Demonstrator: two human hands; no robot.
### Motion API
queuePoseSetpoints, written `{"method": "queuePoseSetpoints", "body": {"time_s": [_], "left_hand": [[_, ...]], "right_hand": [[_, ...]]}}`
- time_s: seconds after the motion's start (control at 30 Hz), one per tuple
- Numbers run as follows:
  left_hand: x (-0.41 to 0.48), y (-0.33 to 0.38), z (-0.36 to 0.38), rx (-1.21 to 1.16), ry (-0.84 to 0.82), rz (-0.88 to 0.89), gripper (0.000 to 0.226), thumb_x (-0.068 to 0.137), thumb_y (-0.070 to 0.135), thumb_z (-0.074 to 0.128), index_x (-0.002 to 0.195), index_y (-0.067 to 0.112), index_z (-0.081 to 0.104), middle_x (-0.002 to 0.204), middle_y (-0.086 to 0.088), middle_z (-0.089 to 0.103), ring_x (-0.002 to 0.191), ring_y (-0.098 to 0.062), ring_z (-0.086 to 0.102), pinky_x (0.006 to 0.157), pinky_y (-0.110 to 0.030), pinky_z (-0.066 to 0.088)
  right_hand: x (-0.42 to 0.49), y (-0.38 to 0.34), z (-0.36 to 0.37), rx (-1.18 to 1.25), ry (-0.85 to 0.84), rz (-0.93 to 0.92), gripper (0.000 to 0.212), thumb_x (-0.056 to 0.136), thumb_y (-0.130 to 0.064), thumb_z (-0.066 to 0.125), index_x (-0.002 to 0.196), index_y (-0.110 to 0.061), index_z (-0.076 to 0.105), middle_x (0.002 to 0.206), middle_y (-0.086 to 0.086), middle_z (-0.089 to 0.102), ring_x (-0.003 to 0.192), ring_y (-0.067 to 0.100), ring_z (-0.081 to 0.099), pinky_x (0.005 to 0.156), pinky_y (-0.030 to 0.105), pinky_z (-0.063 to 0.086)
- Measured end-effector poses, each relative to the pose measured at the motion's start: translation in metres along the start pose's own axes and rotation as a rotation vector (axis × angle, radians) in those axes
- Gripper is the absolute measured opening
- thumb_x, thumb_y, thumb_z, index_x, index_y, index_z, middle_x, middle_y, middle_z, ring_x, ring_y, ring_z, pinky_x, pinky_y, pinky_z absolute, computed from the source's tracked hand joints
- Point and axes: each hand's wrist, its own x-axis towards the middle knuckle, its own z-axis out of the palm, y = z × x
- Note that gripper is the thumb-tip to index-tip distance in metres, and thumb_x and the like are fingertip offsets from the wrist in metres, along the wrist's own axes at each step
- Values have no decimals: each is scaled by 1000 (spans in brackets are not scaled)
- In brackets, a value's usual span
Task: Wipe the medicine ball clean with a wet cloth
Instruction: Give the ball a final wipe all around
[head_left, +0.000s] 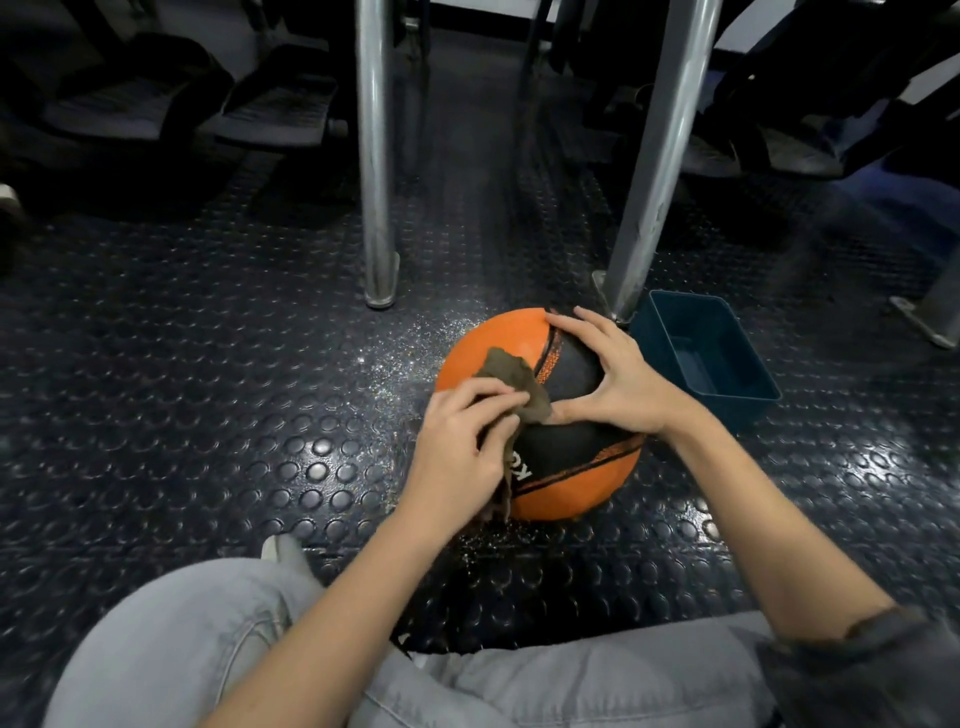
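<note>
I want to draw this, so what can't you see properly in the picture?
Head view only:
White letters on the medicine ball: mostly covered by the brown cloth and left hand.
Ball's top: partly under the right hand.
Blue tub: too dark to tell if it holds water.
Ball's underside: faces the floor.

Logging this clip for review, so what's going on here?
A seated person is cleaning a medicine ball that sits on the studded floor. The left hand grips a brown cloth against the ball's upper side, while the right hand rests spread on top, steadying it. A blue tub stands on the floor just right of the ball.
</note>
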Motion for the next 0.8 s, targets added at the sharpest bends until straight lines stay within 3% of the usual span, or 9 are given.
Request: {"method": "queuePoseSetpoints", "body": {"time_s": [0.17, 0.3, 0.4, 0.57, 0.7, 0.8], "left_hand": [[73, -1, 0, 70, -106, -92, 23, 90, 10, 57, 108, 8, 71, 112, -7, 66, 107, -24, 57, 94, -18, 30], [43, -5, -11, 144, -123, -28, 25, 93, 13, 55, 113, 14, 69, 115, 2, 62, 104, -18, 48, 85, -9, 23], [4, -10, -23, 139, -121, 67, 26, 88, 19, 56, 108, 13, 71, 107, 3, 65, 97, -12, 47, 91, -4, 25], [36, -4, -8, 112, -125, 66, 26, 87, 11, 55, 108, 9, 71, 110, -3, 68, 103, -13, 53, 91, -17, 29], [71, 1, 6, 126, -120, -47, 26, 93, 13, 54, 115, 13, 68, 117, -1, 64, 109, -24, 54, 90, -15, 26], [39, 2, 1, 125, -94, 5, 26, 90, 17, 55, 112, 12, 69, 113, 0, 65, 103, -19, 51, 92, -8, 25]], "right_hand": [[-11, 1, 14, -1, 83, -23, 98, 35, -78, 66, 123, -68, 23, 154, -15, 12, 143, 16, 1, 113, 58, 9], [-13, 0, 13, 25, 95, -13, 99, 34, -77, 68, 123, -71, 24, 152, -18, 14, 142, 12, 3, 114, 57, 11], [-11, -3, 11, 5, 71, -30, 101, 35, -77, 68, 126, -68, 25, 152, -19, 15, 141, 12, 3, 114, 57, 11], [-15, -3, 16, -17, 78, -68, 97, 36, -78, 65, 124, -68, 24, 150, -22, 15, 142, 14, 3, 114, 56, 10], [-17, -1, 16, 8, 91, -68, 93, 35, -78, 65, 117, -70, 21, 142, -30, 13, 142, 12, 2, 116, 53, 8], [-17, 4, 11, 59, 78, -59, 96, 35, -73, 70, 121, -71, 26, 143, -29, 15, 138, 4, 4, 116, 50, 11]]}}
